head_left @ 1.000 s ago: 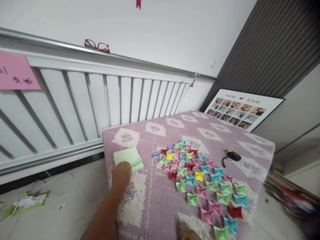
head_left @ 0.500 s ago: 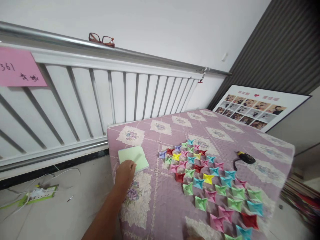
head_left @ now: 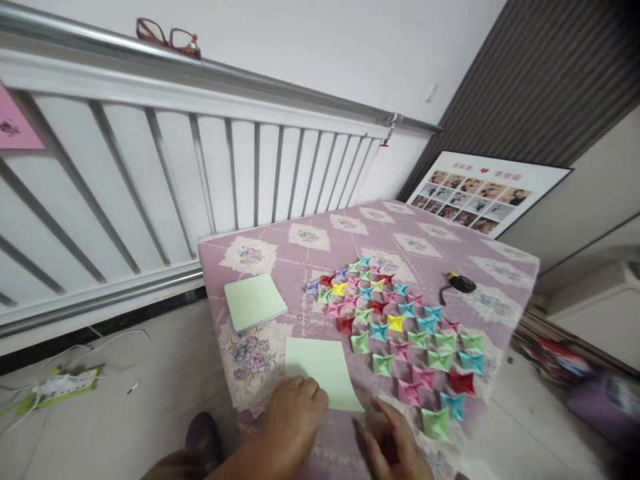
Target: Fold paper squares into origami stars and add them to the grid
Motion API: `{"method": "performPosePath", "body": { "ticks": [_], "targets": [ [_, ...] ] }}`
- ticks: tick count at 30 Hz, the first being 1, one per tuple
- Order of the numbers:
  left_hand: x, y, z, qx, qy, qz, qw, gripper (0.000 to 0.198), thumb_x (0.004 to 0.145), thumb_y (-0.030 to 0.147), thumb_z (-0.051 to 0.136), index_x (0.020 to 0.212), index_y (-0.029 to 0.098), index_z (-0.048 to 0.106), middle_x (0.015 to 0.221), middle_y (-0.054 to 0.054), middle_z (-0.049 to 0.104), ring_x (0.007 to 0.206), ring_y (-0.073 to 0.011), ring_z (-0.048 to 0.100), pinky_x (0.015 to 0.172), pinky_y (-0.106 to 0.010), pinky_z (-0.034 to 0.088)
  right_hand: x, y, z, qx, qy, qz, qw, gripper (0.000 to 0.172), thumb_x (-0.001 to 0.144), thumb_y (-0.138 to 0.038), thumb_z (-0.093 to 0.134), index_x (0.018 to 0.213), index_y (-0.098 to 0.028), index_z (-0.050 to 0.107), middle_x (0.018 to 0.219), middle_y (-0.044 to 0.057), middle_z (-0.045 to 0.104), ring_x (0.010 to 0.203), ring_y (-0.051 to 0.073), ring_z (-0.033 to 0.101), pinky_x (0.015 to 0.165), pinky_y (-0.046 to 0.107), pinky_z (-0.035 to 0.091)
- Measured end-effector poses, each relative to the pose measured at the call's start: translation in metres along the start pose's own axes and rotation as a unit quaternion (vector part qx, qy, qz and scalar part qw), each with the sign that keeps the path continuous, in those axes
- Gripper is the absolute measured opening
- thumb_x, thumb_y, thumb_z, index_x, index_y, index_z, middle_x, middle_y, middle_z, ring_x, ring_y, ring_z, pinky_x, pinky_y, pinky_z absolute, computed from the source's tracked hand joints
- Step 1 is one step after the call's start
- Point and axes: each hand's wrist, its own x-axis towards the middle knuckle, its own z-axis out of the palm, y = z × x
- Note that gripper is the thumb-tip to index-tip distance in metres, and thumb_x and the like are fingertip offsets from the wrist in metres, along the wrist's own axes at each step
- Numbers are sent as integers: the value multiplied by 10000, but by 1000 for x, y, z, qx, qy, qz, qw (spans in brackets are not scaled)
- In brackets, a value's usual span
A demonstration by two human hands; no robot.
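A single pale green paper sheet (head_left: 323, 371) lies flat on the purple quilted tablecloth (head_left: 310, 267) near the front edge. My left hand (head_left: 295, 417) rests with curled fingers on the sheet's near left corner. My right hand (head_left: 395, 443) lies just right of the sheet, fingers stretched towards its near right corner, holding nothing. The stack of pale green paper (head_left: 254, 302) sits further back on the left. Several folded paper stars (head_left: 400, 327) in many colours form a diagonal patch to the right of the sheet.
A small black object with a yellow tip (head_left: 460, 283) lies behind the stars. A white slatted railing (head_left: 200, 167) stands behind the table, with red glasses (head_left: 167, 37) on top. A framed photo collage (head_left: 480, 200) leans at the back right. Cables and a power strip (head_left: 60, 387) lie on the floor.
My left hand left the green stack and moved to the near edge; one green sheet now lies there. My right hand has come into view beside it. The camera tilted down.
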Motion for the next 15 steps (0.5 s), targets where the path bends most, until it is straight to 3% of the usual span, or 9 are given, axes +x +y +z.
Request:
{"method": "performPosePath", "body": {
  "ticks": [4, 8, 10, 15],
  "targets": [
    [-7, 23, 14, -11, -42, 30, 999, 124, 916, 198, 509, 953, 187, 627, 945, -66, 642, 896, -253, 598, 758, -396, 505, 2, -5, -2, -11, -24, -78, 997, 405, 826, -283, 576, 1221, -220, 516, 1121, 93, 653, 918, 191, 674, 773, 272, 567],
    [-15, 31, 9, -25, -61, 38, 997, 147, 927, 207, 487, 969, 192, 626, 958, -65, 642, 898, -241, 593, 775, -380, 490, 5, -12, -6, 20, -50, -138, 989, 159, 845, -188, 551, 977, -245, 618, 986, 51, 688, 937, 173, 663, 789, 253, 554],
    [-20, 25, -1, -52, -70, 36, 996, 134, 911, 244, 518, 979, 194, 622, 972, -59, 639, 905, -236, 587, 786, -367, 477, 5, -15, -8, 42, -60, -125, 990, 115, 868, -189, 529, 920, -238, 619, 915, 44, 689, 870, 160, 668, 753, 243, 553],
    [-28, -7, -14, -146, -1, 2, 989, 223, 827, 213, 588, 1048, 237, 595, 1061, -25, 615, 1007, -219, 537, 861, -336, 422, 2, -19, -11, 84, -94, -57, 990, 117, 891, -254, 516, 918, -234, 628, 874, 44, 682, 823, 162, 659, 726, 244, 544]
  ]
}}
